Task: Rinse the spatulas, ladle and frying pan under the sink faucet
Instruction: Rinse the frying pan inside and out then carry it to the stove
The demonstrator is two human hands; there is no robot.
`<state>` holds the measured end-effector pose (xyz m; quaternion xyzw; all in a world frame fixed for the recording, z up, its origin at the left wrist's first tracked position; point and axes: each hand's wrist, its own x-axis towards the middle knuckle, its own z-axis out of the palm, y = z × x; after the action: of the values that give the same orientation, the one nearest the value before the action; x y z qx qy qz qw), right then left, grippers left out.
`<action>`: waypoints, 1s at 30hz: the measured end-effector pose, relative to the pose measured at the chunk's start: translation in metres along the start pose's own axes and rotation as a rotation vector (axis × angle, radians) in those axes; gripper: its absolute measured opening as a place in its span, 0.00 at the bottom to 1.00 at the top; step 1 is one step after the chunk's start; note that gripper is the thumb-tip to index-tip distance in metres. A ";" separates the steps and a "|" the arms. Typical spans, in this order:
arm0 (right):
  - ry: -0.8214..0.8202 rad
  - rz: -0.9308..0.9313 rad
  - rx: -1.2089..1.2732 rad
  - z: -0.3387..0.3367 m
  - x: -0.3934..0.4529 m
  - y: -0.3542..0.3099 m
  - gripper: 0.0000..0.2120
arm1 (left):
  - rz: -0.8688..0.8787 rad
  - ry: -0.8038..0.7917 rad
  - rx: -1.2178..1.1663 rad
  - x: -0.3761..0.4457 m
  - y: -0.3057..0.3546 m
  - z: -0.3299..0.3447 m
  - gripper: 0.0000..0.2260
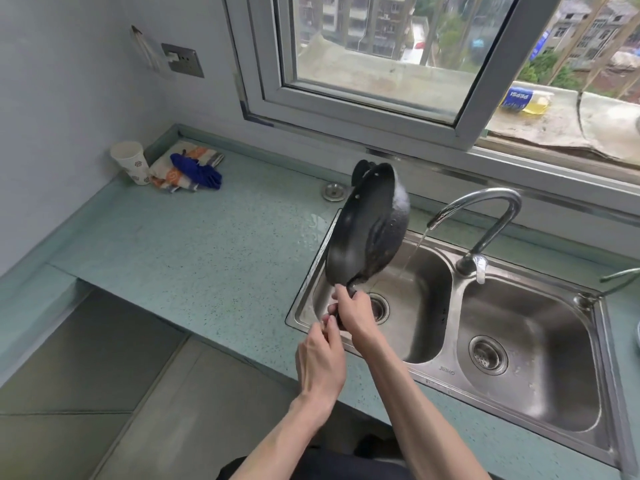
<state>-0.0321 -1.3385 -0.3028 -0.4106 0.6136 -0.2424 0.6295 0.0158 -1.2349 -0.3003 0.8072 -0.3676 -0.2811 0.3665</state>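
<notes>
Countertop [194,244] is stretching bare leftward from the sink [446,370], whose left basin is lying open under the running faucet [485,209]. Frying pan [369,225] is tilting nearly upright over that basin's left rim. Right hand [353,311] and left hand [320,358] are both curling fingers around its handle.

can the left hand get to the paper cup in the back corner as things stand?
Probably not right now. The left hand grips the frying pan handle together with the right hand. The counter toward the paper cup looks unobstructed, but the cup sits far back in the corner.
</notes>
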 end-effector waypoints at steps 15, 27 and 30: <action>-0.242 0.151 0.579 -0.026 0.004 0.019 0.09 | -0.348 -0.504 -0.669 -0.002 0.022 0.013 0.13; -0.289 0.308 0.675 -0.036 0.014 0.031 0.21 | -0.091 -0.468 -0.330 -0.006 0.005 0.014 0.11; -0.107 0.257 0.496 -0.039 0.017 0.028 0.18 | -0.085 -0.512 -0.313 -0.007 0.004 0.020 0.09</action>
<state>-0.0734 -1.3453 -0.3322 -0.1751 0.5483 -0.2812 0.7679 -0.0036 -1.2388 -0.3074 0.6585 -0.3662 -0.5435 0.3699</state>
